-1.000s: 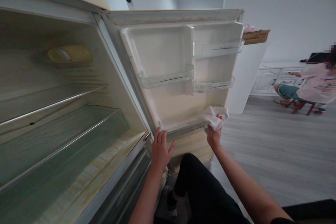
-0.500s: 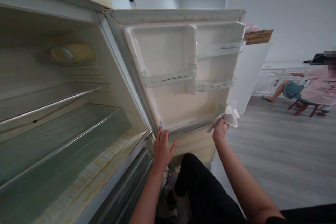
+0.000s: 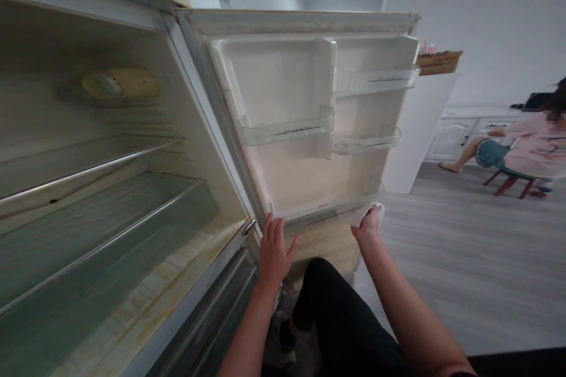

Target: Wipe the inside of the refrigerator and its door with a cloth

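An empty fridge stands open in front of me, its door (image 3: 287, 182) swung out to the right. My left hand (image 3: 273, 250) rests flat, fingers spread, against the door's bottom edge near the hinge. My right hand (image 3: 368, 225) presses a white cloth (image 3: 374, 210) against the lower right corner of the door; most of the cloth is hidden under the hand. Clear door bins (image 3: 287, 129) hang above, with nothing in them.
The fridge interior (image 3: 110, 206) has wire-edged shelves and a stained floor. My dark-trousered knee (image 3: 336, 318) is below the door. A person in pink sits on a red stool (image 3: 508, 179) at the far right by white cabinets (image 3: 460, 129). Grey wooden floor (image 3: 464, 253) spreads to the right.
My right hand slid the cloth from the door's lower inner face out to the right edge, then down to the bottom corner. The left hand stayed put.
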Demonstrator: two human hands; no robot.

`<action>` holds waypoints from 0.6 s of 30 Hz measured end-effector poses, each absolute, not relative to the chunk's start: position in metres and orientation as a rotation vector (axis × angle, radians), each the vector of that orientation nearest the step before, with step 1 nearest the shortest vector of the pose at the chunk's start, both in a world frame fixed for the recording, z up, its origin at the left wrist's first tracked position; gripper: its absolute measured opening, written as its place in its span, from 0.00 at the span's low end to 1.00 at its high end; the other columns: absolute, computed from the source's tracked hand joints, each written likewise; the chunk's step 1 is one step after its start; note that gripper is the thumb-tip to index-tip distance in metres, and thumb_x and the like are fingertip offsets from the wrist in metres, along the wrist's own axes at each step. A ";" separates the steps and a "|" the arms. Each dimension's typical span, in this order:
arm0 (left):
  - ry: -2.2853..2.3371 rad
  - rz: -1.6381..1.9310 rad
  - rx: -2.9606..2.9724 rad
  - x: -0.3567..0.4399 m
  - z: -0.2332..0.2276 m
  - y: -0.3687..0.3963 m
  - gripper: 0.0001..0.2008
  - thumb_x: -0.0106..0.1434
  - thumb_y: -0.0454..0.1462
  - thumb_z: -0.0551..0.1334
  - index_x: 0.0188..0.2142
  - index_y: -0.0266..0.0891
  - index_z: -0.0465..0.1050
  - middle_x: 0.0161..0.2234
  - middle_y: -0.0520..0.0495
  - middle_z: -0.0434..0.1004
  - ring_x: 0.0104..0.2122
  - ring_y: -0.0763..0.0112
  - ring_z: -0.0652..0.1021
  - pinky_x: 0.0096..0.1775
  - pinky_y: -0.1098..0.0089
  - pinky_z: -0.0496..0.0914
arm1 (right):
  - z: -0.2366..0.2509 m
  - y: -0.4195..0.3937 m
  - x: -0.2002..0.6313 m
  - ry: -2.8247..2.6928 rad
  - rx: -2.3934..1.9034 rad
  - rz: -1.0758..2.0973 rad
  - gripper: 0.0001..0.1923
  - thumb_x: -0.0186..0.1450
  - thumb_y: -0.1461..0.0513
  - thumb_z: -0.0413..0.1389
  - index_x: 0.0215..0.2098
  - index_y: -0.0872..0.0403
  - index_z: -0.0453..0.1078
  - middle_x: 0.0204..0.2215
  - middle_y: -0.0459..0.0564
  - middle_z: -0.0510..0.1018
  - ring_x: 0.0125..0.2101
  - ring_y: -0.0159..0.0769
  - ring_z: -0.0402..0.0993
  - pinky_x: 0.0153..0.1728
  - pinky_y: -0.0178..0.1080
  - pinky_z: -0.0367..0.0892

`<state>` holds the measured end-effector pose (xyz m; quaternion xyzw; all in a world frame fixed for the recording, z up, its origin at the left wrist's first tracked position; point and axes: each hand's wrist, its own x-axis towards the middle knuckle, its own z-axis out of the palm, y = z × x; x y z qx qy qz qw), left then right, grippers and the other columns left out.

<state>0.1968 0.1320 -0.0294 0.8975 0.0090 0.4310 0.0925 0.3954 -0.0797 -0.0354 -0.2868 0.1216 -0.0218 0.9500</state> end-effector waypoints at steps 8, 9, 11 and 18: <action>0.016 1.260 2.659 0.195 -0.030 0.133 0.27 0.69 0.44 0.62 0.62 0.35 0.60 0.58 0.33 0.72 0.71 0.46 0.59 0.64 0.45 0.66 | -0.041 -0.005 0.301 0.209 -0.427 0.321 0.21 0.71 0.47 0.46 0.42 0.50 0.75 0.30 0.45 0.84 0.32 0.38 0.82 0.36 0.41 0.79; 0.017 1.268 2.657 0.195 -0.031 0.133 0.27 0.69 0.44 0.62 0.62 0.35 0.60 0.58 0.33 0.72 0.71 0.45 0.60 0.64 0.45 0.66 | -0.041 0.003 0.292 0.209 -0.392 0.372 0.20 0.71 0.48 0.47 0.40 0.50 0.75 0.31 0.45 0.84 0.31 0.38 0.82 0.36 0.41 0.79; 0.009 1.283 2.655 0.195 -0.032 0.134 0.27 0.69 0.44 0.62 0.62 0.35 0.60 0.58 0.33 0.72 0.70 0.45 0.61 0.64 0.45 0.67 | -0.040 0.017 0.275 0.213 -0.343 0.475 0.17 0.70 0.50 0.50 0.36 0.51 0.74 0.29 0.47 0.83 0.29 0.39 0.81 0.33 0.40 0.79; -0.012 1.283 2.648 0.194 -0.034 0.136 0.26 0.70 0.42 0.60 0.63 0.35 0.59 0.60 0.33 0.71 0.70 0.47 0.60 0.65 0.45 0.66 | -0.042 0.041 0.245 0.115 -0.202 0.702 0.15 0.69 0.59 0.47 0.33 0.54 0.75 0.30 0.50 0.82 0.35 0.38 0.82 0.41 0.41 0.80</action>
